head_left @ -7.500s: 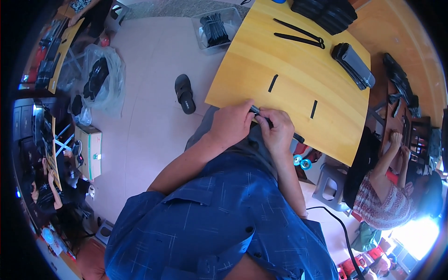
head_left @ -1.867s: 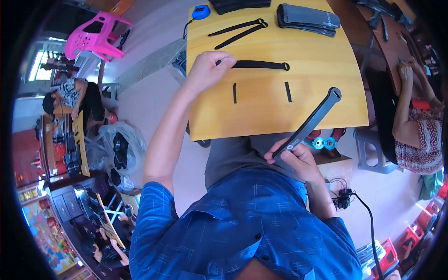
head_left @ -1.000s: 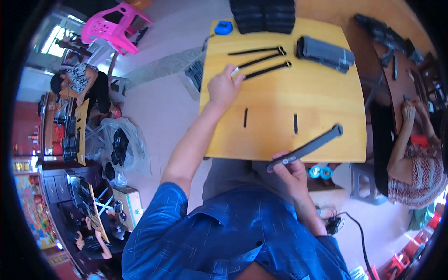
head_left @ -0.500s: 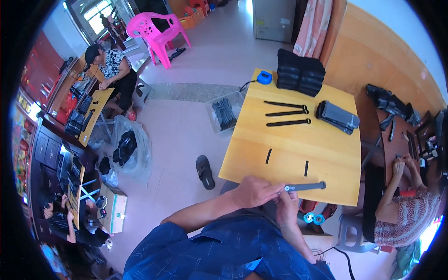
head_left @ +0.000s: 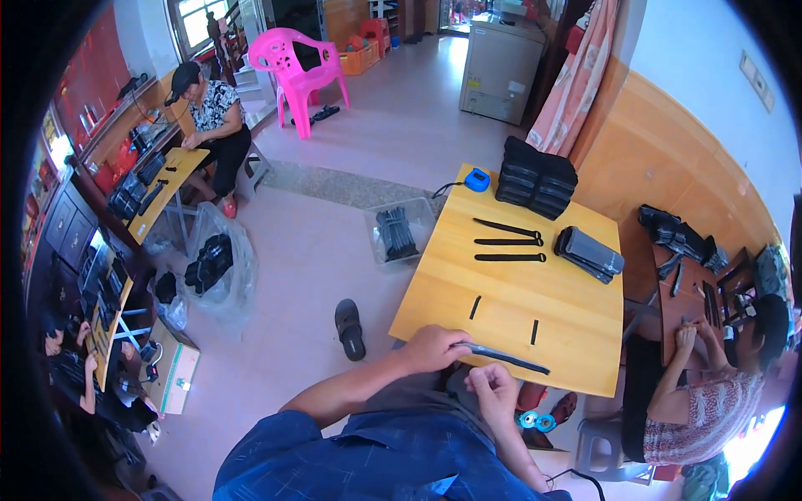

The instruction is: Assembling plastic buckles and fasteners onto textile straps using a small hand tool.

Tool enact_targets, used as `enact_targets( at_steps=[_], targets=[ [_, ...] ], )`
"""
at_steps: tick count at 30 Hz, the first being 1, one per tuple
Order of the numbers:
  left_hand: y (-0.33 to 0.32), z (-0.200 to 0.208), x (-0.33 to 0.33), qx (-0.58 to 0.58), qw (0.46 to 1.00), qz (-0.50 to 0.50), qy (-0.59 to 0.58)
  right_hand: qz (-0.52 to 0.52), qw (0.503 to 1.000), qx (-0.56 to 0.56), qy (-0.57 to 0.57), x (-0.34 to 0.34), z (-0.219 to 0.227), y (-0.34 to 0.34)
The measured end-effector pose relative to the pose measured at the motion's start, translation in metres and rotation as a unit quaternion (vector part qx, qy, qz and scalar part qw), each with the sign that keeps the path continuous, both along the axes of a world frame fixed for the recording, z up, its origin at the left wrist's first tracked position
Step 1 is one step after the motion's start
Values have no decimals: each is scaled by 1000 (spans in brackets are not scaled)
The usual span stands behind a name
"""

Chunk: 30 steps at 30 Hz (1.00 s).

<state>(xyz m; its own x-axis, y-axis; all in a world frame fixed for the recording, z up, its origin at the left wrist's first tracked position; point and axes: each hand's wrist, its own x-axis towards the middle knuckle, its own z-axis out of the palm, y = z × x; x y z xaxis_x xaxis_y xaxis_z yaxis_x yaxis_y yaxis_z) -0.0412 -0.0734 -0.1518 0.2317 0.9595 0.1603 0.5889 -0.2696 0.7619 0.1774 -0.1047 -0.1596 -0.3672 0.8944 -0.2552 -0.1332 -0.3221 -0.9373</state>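
Note:
My left hand (head_left: pixel 436 348) pinches one end of a dark strap (head_left: pixel 516 360), which slants to the right over the near edge of the yellow table (head_left: pixel 443 267). Just below the strap, my right hand (head_left: pixel 494 391) is apart from it, its fingers curled together; whether anything small is between them is hidden. Two short black strips (head_left: pixel 475 307) lie beyond the strap. Farther up the table, three black straps (head_left: pixel 510 257) with looped ends lie side by side. Right of them sits a bundle of folded grey straps (head_left: pixel 589 253).
A tied black bundle (head_left: pixel 535 179) and a small blue device (head_left: pixel 477 179) with a cord occupy the far edge. Left of the table stands a clear bin (head_left: pixel 378 250) of dark straps. A slipper (head_left: pixel 350 330) lies on the floor. Co-workers sit at tables left and right.
The strap's far end has swung nearer and its face has turned from view. My right hand has come away from the strap and dropped lower. The whole view has shifted.

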Motion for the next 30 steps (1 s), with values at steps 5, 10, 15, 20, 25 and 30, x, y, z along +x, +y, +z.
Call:
enact_targets(
  at_steps=[5, 10, 15, 20, 25, 30],
  targets=[
    [-1, -19, -20, -12, 998, -2, -63, -53, 765, 547, -335, -14, 47, 31],
    [0, -31, -23, -15, 994, -3, -107, 43, 793, 465, -392, -16, 12, 46],
    [-2, -33, -22, -6, 993, 32, -112, 23, 780, 492, -386, -23, -5, 56],
    [-6, -39, -25, 0, 988, 145, -58, 17, 767, 517, -380, -29, -11, 63],
    [-20, -29, -31, 32, 984, 168, -52, -7, 763, 518, -385, -32, -12, 62],
    [-34, -24, -22, 32, 985, 147, -79, -2, 774, 502, -386, -32, -15, 61]
  ],
)
